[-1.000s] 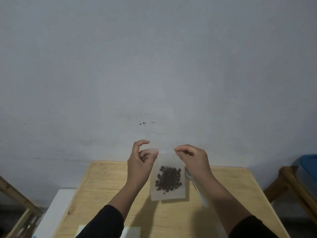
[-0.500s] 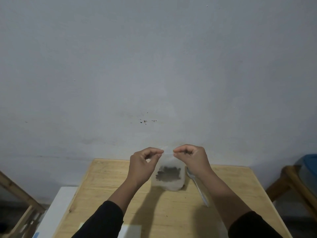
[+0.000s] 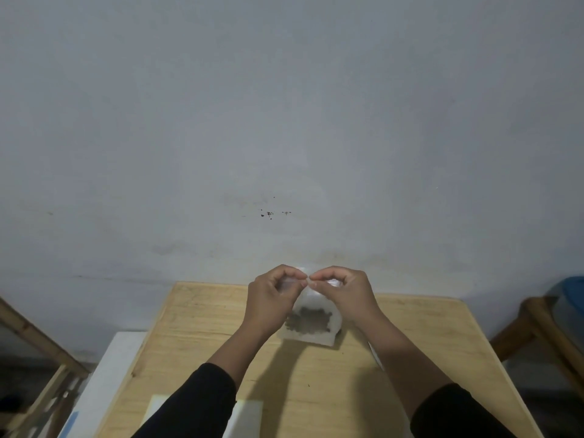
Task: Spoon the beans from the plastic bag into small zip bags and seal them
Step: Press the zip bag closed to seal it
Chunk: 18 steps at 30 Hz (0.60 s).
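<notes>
A small clear zip bag (image 3: 311,324) with dark beans pooled at its bottom hangs above the wooden table (image 3: 316,384). My left hand (image 3: 271,298) pinches the bag's top edge from the left. My right hand (image 3: 343,294) pinches the same edge from the right. The fingertips of both hands meet at the middle of the top strip. The bag looks blurred. The big plastic bag of beans and the spoon are hidden or out of view.
A pale sheet (image 3: 249,415) lies at the table's near edge between my sleeves. A white surface (image 3: 110,374) adjoins the table on the left, next to a wooden frame (image 3: 41,352). A wooden stand with a blue tub (image 3: 568,298) is at the right. The grey wall (image 3: 284,121) is behind.
My hands have come together along the bag's top edge, from its two corners to its middle. The bag has swung and its beans have bunched at the bottom.
</notes>
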{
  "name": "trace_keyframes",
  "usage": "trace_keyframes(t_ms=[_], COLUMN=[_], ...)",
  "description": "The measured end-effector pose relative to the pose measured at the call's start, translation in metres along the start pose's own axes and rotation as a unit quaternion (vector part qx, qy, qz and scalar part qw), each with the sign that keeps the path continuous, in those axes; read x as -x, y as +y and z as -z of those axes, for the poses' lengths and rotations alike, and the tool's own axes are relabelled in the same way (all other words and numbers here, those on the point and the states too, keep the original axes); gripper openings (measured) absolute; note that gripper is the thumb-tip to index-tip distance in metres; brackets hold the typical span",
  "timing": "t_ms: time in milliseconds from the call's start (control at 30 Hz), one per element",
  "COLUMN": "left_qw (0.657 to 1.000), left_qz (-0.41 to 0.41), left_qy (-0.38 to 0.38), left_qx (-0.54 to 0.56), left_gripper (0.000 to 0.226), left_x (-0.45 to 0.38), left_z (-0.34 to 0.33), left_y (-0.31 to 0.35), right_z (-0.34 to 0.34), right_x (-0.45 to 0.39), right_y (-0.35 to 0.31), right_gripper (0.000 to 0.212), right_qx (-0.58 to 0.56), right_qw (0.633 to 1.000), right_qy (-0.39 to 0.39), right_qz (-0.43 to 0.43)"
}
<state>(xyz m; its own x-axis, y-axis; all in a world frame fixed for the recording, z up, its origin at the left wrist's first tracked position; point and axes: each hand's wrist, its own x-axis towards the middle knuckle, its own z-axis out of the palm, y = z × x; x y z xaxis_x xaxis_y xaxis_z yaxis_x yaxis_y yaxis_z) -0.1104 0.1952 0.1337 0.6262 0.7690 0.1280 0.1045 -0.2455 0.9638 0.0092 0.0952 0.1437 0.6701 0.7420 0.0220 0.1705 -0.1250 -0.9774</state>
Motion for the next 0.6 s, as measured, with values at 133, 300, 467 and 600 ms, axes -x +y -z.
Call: trace_keyframes(t_ms=[133, 300, 467, 600], left_qw=[0.998, 0.981, 0.958, 0.945], left_qz=[0.050, 0.154, 0.195, 0.192], left_qy=[0.039, -0.084, -0.137, -0.151], left_qx=[-0.005, -0.083, -0.162, -0.219], left_gripper=[0.006, 0.025, 0.032, 0.032], left_x=[0.003, 0.022, 0.066, 0.092], left_z=[0.003, 0.005, -0.004, -0.011], left_y=[-0.016, -0.058, -0.097, -0.116], right_z=[0.007, 0.000, -0.011, -0.017], right_x=[0.016, 0.049, 0.087, 0.106], right_y=[0.019, 0.066, 0.114, 0.139], right_gripper=[0.013, 0.019, 0.025, 0.027], right_qx=[0.011, 0.054, 0.118, 0.194], right_qw=[0.996, 0.990, 0.976, 0.960], right_qy=[-0.069, -0.063, -0.088, -0.107], right_qz=[-0.061, -0.114, -0.163, -0.172])
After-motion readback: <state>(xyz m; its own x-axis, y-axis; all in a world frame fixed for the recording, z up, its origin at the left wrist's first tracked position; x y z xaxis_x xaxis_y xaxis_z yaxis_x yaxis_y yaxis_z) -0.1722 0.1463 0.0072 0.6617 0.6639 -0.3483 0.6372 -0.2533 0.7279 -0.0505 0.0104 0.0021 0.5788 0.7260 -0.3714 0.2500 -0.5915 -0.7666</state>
